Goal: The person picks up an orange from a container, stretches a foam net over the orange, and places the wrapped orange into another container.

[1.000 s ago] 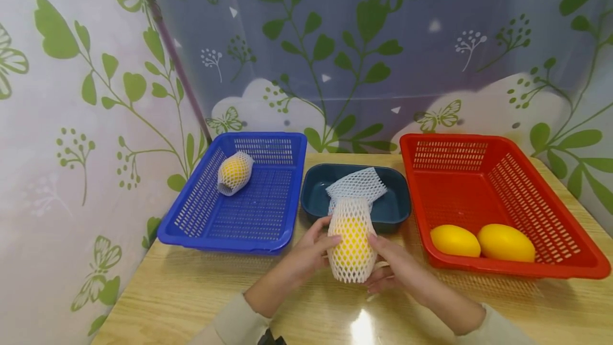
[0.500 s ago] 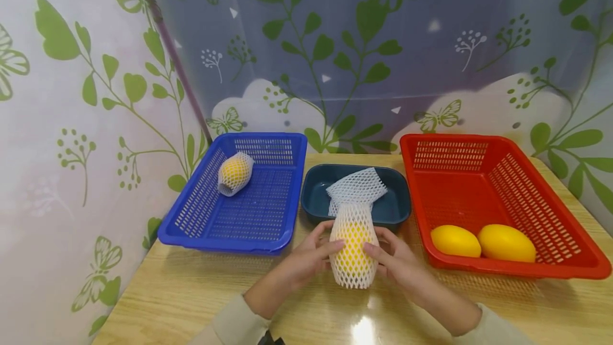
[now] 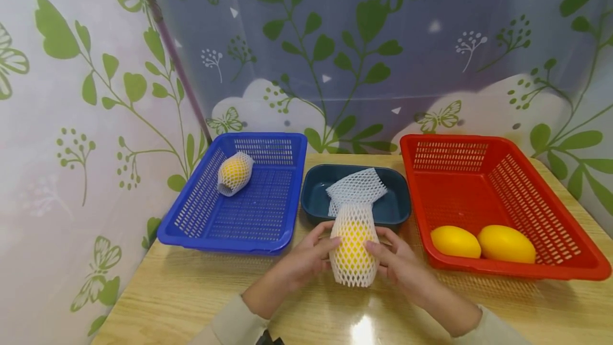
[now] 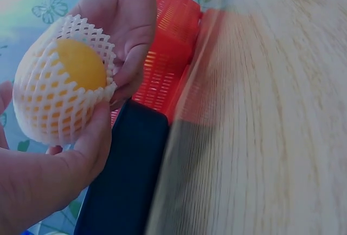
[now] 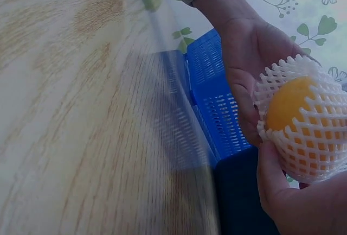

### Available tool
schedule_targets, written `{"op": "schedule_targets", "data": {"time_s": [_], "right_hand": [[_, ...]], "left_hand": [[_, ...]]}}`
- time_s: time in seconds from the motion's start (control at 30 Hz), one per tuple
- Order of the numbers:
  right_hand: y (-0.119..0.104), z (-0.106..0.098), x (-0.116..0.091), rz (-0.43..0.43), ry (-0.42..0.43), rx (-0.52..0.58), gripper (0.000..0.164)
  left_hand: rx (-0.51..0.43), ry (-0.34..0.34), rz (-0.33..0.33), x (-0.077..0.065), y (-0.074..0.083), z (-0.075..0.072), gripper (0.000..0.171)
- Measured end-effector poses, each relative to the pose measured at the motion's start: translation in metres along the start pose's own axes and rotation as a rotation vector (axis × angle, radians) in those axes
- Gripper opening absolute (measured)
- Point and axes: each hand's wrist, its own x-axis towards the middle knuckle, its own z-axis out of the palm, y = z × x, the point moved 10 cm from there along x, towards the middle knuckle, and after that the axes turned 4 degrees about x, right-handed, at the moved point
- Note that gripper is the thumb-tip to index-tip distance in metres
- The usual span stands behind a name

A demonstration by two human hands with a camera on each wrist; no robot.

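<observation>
A yellow oval fruit (image 3: 355,254) stands between both hands, sleeved in a white foam net (image 3: 351,214). My left hand (image 3: 306,260) grips it from the left, thumb on its near face. From the other side my right hand (image 3: 404,268) holds it, its thumb also on the net. In the left wrist view, the net's lower end is open and bare yellow fruit (image 4: 84,64) shows there. The right wrist view has the same open end of the net (image 5: 317,137). The narrower top of the net overlaps the teal bin in the head view.
Behind the hands stands a dark teal bin (image 3: 308,190) with loose foam netting (image 3: 358,186) in it. On the left, a blue basket (image 3: 258,212) holds one netted fruit (image 3: 234,173). A red basket (image 3: 455,190) at right contains two bare yellow fruits (image 3: 506,244).
The right hand's fingers have shifted up from the net's lower edge to the fruit's side. The netted fruit has moved slightly toward me, then stayed nearly still over the last half second.
</observation>
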Motion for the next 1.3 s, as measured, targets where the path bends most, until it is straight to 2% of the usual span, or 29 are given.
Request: {"op": "schedule_targets", "data": {"time_s": [0.17, 0.4, 0.57, 0.77, 0.87, 1.1, 1.3], "right_hand": [[0.0, 0.002, -0.002, 0.02, -0.026, 0.038, 0.059], [0.006, 0.006, -0.003, 0.035, -0.107, 0.108, 0.044], [0.014, 0.006, 0.0, 0.033, -0.124, 0.096, 0.048], [0.022, 0.007, 0.001, 0.04, -0.147, 0.118, 0.041], [0.021, 0.009, 0.0, 0.029, -0.177, 0.139, 0.039], [0.02, 0.01, -0.001, 0.043, -0.175, 0.149, 0.038], [0.015, 0.007, -0.001, 0.042, -0.154, 0.12, 0.047]], "left_hand": [[-0.02, -0.01, -0.006, -0.002, 0.002, 0.0, 0.056], [0.055, 0.063, -0.052, -0.001, -0.001, 0.001, 0.053], [0.116, 0.122, -0.066, -0.001, -0.001, 0.004, 0.052], [0.168, 0.166, -0.081, -0.002, -0.003, 0.005, 0.054], [0.178, 0.167, -0.084, -0.001, -0.004, 0.005, 0.054], [0.196, 0.162, -0.104, -0.001, -0.006, 0.005, 0.055], [0.165, 0.142, -0.108, 0.002, -0.006, 0.005, 0.056]]}}
